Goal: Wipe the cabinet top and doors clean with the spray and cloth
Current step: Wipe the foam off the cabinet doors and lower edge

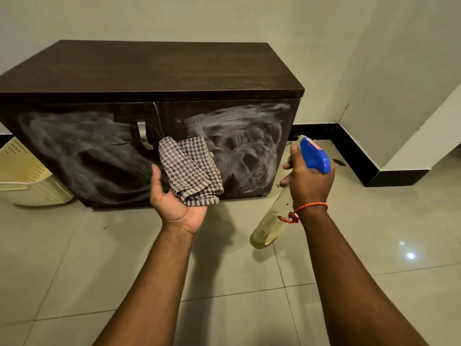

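A low dark-brown cabinet (154,71) stands against the wall. White smears cover its right door (249,136), and greyer streaks cover the left door (74,151) with its metal handle (144,134). My left hand (174,203), palm up, holds a folded checked cloth (193,168) in front of the doors' seam. My right hand (308,181) grips a clear spray bottle (270,221) with a blue trigger head (315,156). The nozzle points at the right door and the bottle's base tilts down toward me.
A cream perforated plastic basket (27,176) sits on the floor against the cabinet's left side. A wall corner with black skirting (389,176) juts out at the right. Glossy beige floor tiles (99,270) lie in front of the cabinet.
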The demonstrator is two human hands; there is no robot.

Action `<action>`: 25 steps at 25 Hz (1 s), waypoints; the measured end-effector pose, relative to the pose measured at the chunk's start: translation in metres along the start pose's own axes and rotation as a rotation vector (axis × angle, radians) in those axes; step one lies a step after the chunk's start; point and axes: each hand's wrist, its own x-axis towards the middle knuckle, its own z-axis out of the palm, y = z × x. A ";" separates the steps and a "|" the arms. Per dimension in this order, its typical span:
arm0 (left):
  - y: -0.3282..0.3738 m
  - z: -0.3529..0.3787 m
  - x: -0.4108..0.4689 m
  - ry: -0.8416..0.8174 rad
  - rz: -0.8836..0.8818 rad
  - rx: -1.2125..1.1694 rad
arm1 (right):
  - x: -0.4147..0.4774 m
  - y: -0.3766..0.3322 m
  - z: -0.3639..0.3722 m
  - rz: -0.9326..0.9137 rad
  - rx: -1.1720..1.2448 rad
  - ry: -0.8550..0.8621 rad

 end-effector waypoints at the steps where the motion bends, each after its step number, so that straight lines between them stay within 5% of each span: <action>1: -0.001 0.000 0.000 0.012 0.001 -0.003 | 0.001 0.004 0.000 0.014 -0.007 0.017; 25: -0.028 -0.040 -0.004 0.195 0.003 0.082 | -0.032 0.085 -0.023 0.436 -0.311 -0.012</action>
